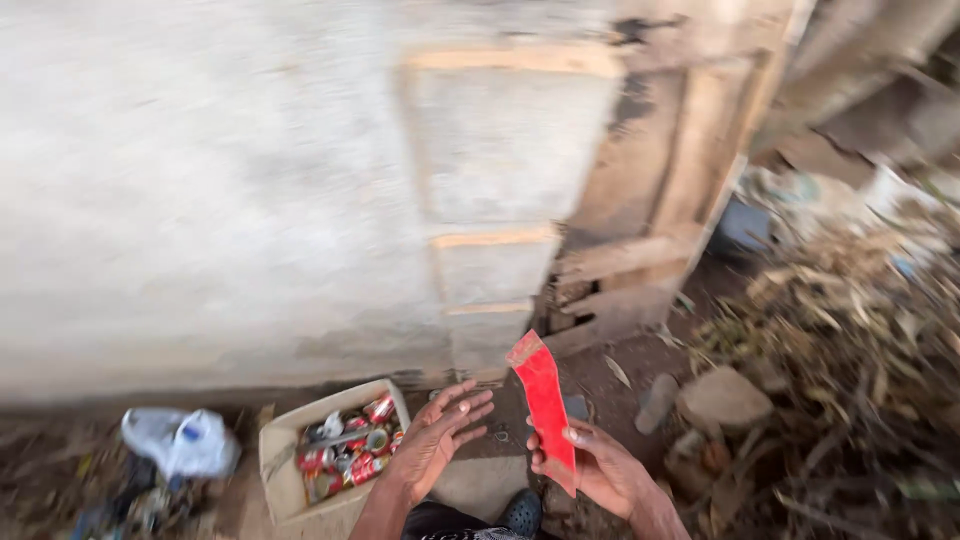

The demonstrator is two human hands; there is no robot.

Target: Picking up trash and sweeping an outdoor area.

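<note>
Your right hand (600, 468) is pinching a flat red strip (545, 408) — looks like a flattened red wrapper or a thin sheet piece, can't tell which through the blur. The thumb clamps it low down, near the bottom end, and the rest stands up out of the hand, tilted a little to the left, with a folded or crumpled top edge.

Your left hand (438, 435) is open, palm up-ish, fingers spread, holding nothing. It hovers just right of the cardboard box (282, 470) on the ground, and that box has a bunch of crushed red and silver cans (348, 452) in it.

On handling: I'd guess the strip is very light and fairly thin, probably bendy, and if it's cut metal the edges could be sharp — so pinching the flat faces like you're doing seems smarter than wrapping fingers around the sides. Gripping closer to the middle would likely stop the top flopping.

Other stuff around: a plastered wall (200, 200), a white plastic bag (180, 442) on the left, 1 chunky stone (722, 397) and dry plant debris (860, 340) on the right.
</note>
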